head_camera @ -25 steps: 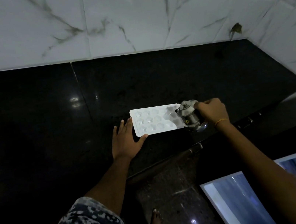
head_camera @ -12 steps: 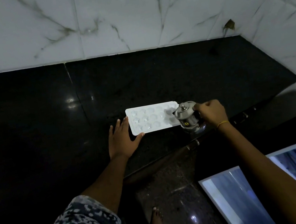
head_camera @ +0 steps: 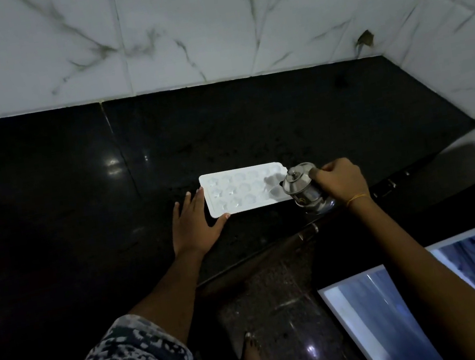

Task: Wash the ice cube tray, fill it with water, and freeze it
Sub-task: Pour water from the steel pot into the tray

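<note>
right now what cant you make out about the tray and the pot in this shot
- Water level in the ice cube tray, head view: cells too small and dim to tell.
- Any stream from the steel pot: not discernible; its spout side faces away.
- Right hand fingers on the pot's far side: hidden by the hand itself.
- Left hand palm contact with the black counter: hidden underneath.

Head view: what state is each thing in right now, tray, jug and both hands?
Ice cube tray: flat on the black counter, cavities facing up.
Steel jug: lidded, tilted toward the tray's right end.
Left hand: flat, straight fingers against the tray's left edge.
Right hand: grips the jug.
</note>
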The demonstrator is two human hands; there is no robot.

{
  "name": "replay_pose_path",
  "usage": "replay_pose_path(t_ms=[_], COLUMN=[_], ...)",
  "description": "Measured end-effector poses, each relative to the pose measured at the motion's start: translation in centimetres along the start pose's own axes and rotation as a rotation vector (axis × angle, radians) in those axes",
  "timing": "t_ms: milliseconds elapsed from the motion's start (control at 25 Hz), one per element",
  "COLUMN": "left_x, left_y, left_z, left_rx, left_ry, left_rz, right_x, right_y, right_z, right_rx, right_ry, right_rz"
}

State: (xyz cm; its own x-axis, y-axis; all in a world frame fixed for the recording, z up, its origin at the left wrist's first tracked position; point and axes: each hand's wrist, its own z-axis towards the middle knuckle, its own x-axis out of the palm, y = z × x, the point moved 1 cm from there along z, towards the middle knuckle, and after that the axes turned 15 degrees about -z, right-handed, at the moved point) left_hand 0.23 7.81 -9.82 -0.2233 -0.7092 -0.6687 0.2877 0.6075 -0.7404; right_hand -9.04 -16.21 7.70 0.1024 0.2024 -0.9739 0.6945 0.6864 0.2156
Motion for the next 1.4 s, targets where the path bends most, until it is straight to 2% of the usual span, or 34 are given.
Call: replay_pose_path(t_ms=[280,440,560,760,880,1400], left_x=[0.1,0.0,-0.1,0.1,0.2,0.7], left_y=[0.2,0.1,0.0,0.1,0.2,0.5], left_z=[0.1,0.0,0.0,0.0,0.2,0.2], left_rx=[-0.007,-0.004,-0.001,0.0,0.001,0.001], left_ry=[0.003,0.001,0.002,0.013,0.025,-0.015], left_rz=[0.007,0.012,0.004,0.005,0.009,0.043], right_x=[-1.0,-0.5,0.4,2.1,2.2,0.6], right_y=[0.2,-0.1,-0.6,-1.8,-1.8,0.8], right_z=[0.3,0.3,0.1,-0.5,-0.7,4.1], right_rx=[-0.02,0.015,0.082,0.308,0.335,0.135], right_ry=[-0.031,-0.007,0.022,0.095,0.072,0.032], right_rz=[-0.001,0.08,0.182,0.491,0.611,0.279])
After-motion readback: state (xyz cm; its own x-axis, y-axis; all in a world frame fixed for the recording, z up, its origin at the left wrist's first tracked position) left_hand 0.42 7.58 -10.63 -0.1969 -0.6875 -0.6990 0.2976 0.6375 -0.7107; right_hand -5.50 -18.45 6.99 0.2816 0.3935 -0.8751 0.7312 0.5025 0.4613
